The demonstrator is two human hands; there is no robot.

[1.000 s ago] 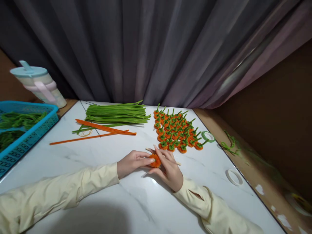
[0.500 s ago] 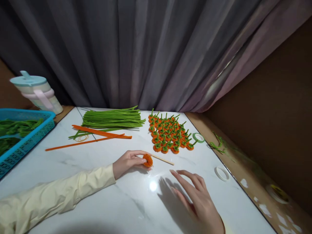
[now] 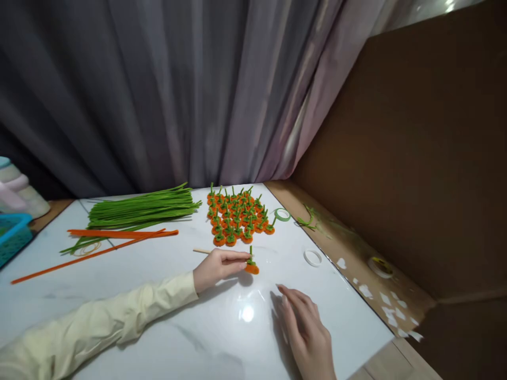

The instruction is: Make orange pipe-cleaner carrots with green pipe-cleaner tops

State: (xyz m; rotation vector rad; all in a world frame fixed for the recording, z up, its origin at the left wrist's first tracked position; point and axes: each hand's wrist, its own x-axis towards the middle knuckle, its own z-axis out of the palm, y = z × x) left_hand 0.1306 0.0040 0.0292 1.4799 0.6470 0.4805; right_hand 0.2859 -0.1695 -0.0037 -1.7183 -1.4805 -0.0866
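My left hand (image 3: 220, 268) pinches an orange and green piece (image 3: 252, 269) between thumb and fingers, its green stem pointing up, just above the white table (image 3: 190, 327). Behind that hand lies a thin wooden stick (image 3: 201, 251), partly hidden by the fingers. To the right, my right hand (image 3: 307, 332) holds nothing, its fingers apart and slightly curled over the tabletop. Rows of similar orange pieces with green stems (image 3: 237, 219) stand just beyond my left hand.
Green fuzzy stems (image 3: 142, 208) and orange ones (image 3: 122, 234) lie at the left, near a blue basket (image 3: 16, 237) and a cup (image 3: 24, 192). At the right are a green tape roll (image 3: 282, 215), a white ring (image 3: 312, 257) and paper scraps (image 3: 365, 290).
The view has turned right. The orange piece in my left hand has tipped from showing its round face to stem-up. The stick's visible end now shows left of that hand.
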